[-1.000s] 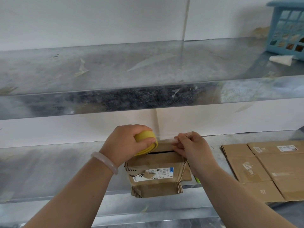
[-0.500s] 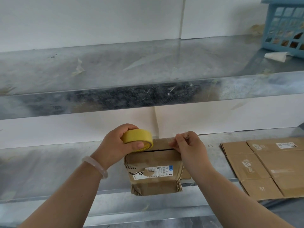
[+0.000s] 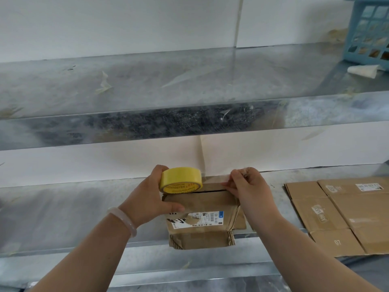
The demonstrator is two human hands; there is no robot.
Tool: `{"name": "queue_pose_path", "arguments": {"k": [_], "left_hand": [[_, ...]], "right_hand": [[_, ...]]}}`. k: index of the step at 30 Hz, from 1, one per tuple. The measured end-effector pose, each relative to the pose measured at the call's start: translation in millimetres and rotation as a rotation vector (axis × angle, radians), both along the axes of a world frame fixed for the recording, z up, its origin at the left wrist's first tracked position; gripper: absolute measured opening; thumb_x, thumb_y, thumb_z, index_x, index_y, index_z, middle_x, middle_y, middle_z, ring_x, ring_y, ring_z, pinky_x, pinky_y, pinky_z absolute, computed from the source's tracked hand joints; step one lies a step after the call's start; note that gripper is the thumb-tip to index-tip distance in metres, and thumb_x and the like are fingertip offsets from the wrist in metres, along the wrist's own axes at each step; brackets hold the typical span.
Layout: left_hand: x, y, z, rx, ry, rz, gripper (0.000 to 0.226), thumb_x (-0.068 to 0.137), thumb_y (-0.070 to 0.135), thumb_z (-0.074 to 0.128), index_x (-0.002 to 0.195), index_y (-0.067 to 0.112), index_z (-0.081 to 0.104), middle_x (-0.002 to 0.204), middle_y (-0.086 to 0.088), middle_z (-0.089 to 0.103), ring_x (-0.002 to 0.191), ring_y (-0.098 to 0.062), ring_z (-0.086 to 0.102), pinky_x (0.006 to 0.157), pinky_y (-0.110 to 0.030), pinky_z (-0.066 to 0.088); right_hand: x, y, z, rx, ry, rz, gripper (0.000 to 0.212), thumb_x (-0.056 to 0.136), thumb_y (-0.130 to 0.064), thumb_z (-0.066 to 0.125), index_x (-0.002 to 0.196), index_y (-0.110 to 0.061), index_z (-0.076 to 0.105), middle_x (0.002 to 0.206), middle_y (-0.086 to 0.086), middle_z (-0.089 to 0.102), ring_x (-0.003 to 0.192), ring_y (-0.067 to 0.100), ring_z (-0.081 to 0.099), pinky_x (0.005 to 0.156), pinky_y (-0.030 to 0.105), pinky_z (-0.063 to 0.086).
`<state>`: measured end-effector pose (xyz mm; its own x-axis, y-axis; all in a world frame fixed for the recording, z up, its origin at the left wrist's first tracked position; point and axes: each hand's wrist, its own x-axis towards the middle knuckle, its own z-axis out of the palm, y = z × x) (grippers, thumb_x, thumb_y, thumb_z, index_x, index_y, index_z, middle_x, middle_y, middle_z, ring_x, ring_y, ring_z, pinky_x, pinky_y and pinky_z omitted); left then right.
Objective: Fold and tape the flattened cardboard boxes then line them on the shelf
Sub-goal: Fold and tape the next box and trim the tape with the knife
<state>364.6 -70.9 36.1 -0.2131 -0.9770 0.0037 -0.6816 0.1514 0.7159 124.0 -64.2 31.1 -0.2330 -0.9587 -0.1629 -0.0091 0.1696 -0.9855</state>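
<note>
left hand (image 3: pixel 147 200) grips yellow tape roll (image 3: pixel 180 180), thumb on box top | right hand (image 3: pixel 250 191) pinches tape end (image 3: pixel 219 179) at box's far edge | cardboard box (image 3: pixel 202 208) on lower shelf (image 3: pixel 63 218), front overhanging | flattened boxes (image 3: pixel 347 211) lie right, apart

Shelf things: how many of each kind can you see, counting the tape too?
Yellow tape roll: 1
Folded brown cardboard box: 1
Flattened brown cardboard boxes: 2 showing
Blue plastic basket: 1
White crumpled paper: 1
Total: 6
</note>
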Motion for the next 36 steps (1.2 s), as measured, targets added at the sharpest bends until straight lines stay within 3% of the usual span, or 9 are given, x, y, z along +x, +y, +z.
{"name": "queue_pose_path", "arguments": {"k": [6,10,12,19,23,28,36], "left_hand": [[0.5,-1.9,1.6,-0.052,-0.13,-0.053,0.085,0.056,0.046,0.088,0.115,0.034,0.028,0.096,0.012,0.053,0.083,-0.008,0.056,0.064,-0.018,0.048],[2.1,-4.9,2.0,-0.074,-0.171,-0.061,0.081,0.056,0.051,0.086,0.112,0.034,0.031,0.094,0.01,0.055,0.082,-0.01,0.057,0.066,-0.027,0.052],[0.9,-4.4,2.8,-0.087,-0.19,-0.056,0.077,0.058,0.05,0.086,0.11,0.032,0.032,0.091,0.009,0.055,0.079,-0.008,0.056,0.062,-0.023,0.049],[-1.6,-3.3,5.3,-0.097,-0.243,-0.046,0.072,0.059,0.053,0.084,0.107,0.031,0.034,0.09,0.009,0.056,0.078,-0.008,0.056,0.062,-0.025,0.049],[-3.5,-1.3,7.1,-0.092,-0.257,-0.047,0.071,0.06,0.052,0.084,0.106,0.031,0.034,0.088,0.011,0.055,0.077,-0.007,0.055,0.061,-0.02,0.044],[-7.2,-2.0,12.1,-0.082,-0.296,-0.013,0.072,0.057,0.056,0.083,0.106,0.032,0.036,0.088,0.014,0.057,0.078,-0.003,0.055,0.064,-0.026,0.048],[-18.4,-0.1,18.9,-0.1,-0.39,0.029,0.067,0.06,0.056,0.081,0.102,0.03,0.036,0.081,0.015,0.053,0.072,-0.002,0.051,0.057,-0.022,0.039]], "right_hand": [[-1.6,0.0,0.4,0.001,-0.034,-0.006,0.015,0.097,-0.02,0.056,0.088,-0.009,0.06,0.08,0.004,0.072,0.085,0.017,0.072,0.09,0.041,0.056],[-2.9,2.7,5.9,-0.015,-0.126,-0.021,0.015,0.097,-0.013,0.055,0.091,0.001,0.059,0.073,0.001,0.071,0.082,0.014,0.072,0.081,0.027,0.058],[-4.7,4.4,8.2,-0.024,-0.153,-0.032,0.014,0.096,-0.01,0.054,0.09,0.002,0.058,0.066,-0.004,0.069,0.076,0.01,0.071,0.077,0.024,0.057],[-12.5,8.0,6.5,-0.025,-0.137,-0.046,0.014,0.093,-0.013,0.06,0.082,-0.004,0.062,0.077,0.008,0.072,0.084,0.022,0.072,0.083,0.035,0.058],[-17.6,4.9,5.4,0.009,-0.159,-0.037,0.014,0.091,-0.012,0.062,0.079,-0.005,0.063,0.071,0.004,0.071,0.078,0.019,0.07,0.085,0.038,0.058],[-21.3,0.6,3.0,0.063,-0.192,-0.011,0.015,0.091,-0.014,0.063,0.077,-0.007,0.064,0.071,0.003,0.072,0.075,0.02,0.072,0.088,0.042,0.057],[-29.9,-3.0,1.4,0.086,-0.318,0.016,0.015,0.093,-0.01,0.061,0.081,-0.003,0.059,0.063,0.002,0.067,0.065,0.013,0.069,0.085,0.042,0.058]]}}
